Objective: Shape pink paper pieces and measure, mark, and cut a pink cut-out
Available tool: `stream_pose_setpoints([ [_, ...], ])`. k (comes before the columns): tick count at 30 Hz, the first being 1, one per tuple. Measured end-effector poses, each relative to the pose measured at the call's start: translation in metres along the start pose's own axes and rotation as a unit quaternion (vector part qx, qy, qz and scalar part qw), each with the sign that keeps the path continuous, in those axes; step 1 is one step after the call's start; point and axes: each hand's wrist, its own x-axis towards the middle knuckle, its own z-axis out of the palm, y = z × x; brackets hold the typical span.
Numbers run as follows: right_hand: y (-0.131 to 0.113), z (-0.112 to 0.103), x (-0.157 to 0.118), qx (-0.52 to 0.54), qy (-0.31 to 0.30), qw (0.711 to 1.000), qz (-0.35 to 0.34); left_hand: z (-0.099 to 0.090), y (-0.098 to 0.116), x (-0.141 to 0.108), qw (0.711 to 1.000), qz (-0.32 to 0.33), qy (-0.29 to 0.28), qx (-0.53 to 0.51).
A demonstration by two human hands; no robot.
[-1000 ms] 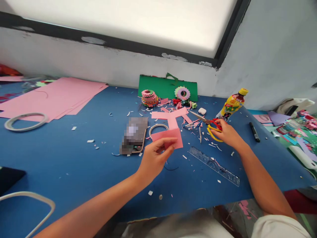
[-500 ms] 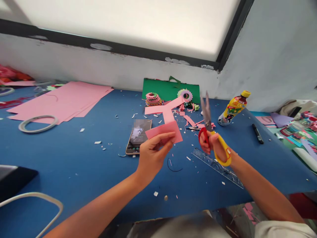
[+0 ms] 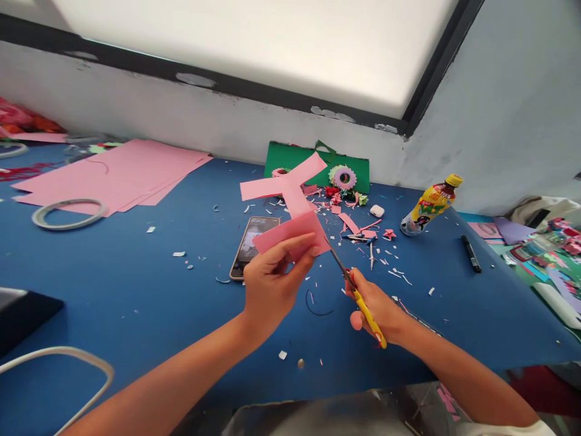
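My left hand (image 3: 276,284) pinches a pink paper cutout (image 3: 295,192) by its near end, between thumb and fingers. The cutout has several strip-like arms and is raised above the table. In my right hand (image 3: 374,306) is a pair of scissors (image 3: 365,315) with yellow and red handles, the fingers closed round them. The scissor blades point up and left and meet the right edge of the paper near my left fingertips. How far the blades are apart I cannot tell. Below the paper lies a phone (image 3: 249,242), partly hidden by my left hand.
Large pink sheets (image 3: 131,172) and a tape roll (image 3: 68,215) lie at the left. A yellow-labelled bottle (image 3: 429,206) stands at the right, a black marker (image 3: 471,253) beyond it. Paper scraps, a white case (image 3: 376,211) and a green sheet (image 3: 290,154) are at the back. A ruler (image 3: 420,318) lies under my right wrist.
My right hand has swung the scissors down and left, bringing the blades to the paper's edge. My left hand has shifted slightly left with the pink cutout.
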Motion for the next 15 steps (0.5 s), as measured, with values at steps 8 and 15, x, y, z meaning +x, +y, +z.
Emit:
stream_pose_setpoints([
  [8, -0.0035, 0.0066, -0.0006, -0.001, 0.015, 1.000, -0.005, 0.0029, 0.0026, -0.0043, 0.999, 0.044, -0.007, 0.030],
  [15, -0.0074, 0.0083, -0.0010, -0.023, 0.013, 0.999, -0.020, 0.0047, 0.0087, -0.0057, 1.000, -0.013, -0.008, -0.021],
])
